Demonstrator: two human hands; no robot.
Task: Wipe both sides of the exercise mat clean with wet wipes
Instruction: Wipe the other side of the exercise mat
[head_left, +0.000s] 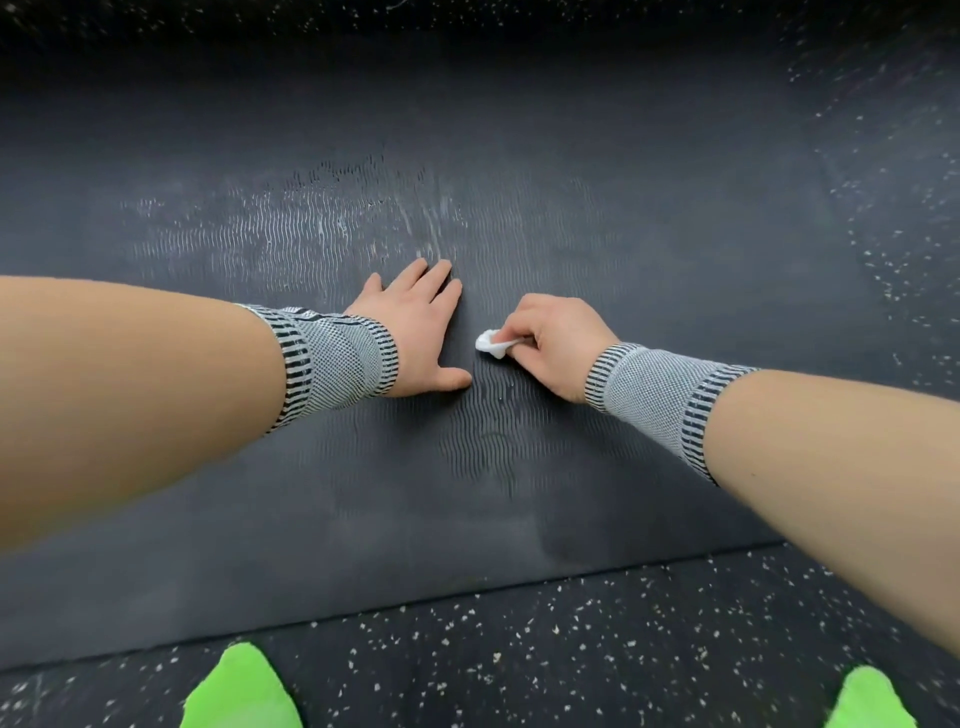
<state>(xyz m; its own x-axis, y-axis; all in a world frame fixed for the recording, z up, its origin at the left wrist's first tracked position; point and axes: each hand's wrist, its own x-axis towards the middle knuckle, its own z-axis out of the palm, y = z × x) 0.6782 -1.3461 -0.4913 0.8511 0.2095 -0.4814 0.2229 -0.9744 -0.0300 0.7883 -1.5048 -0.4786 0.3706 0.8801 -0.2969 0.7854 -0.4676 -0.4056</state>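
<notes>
On mat (623, 218), right grip (550, 345) around wipe (491, 343)

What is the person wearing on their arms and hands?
Both hands are bare, no gloves. The left hand and right hand each have a knitted wrist band behind them: a light grey woven middle with black-and-white striped edges. The forearms above the bands are unsleeved.

Exercise mat (519, 197) runs out of frame left and right, far edge lost in dark blur; wet wipe (490, 343) mostly bunched under right hand (550, 348) fingers, only a small white wad showing; left hand (415, 327) palm hidden against mat; green shoes (241, 691) cut off by bottom edge; both forearms cropped at frame sides
</notes>
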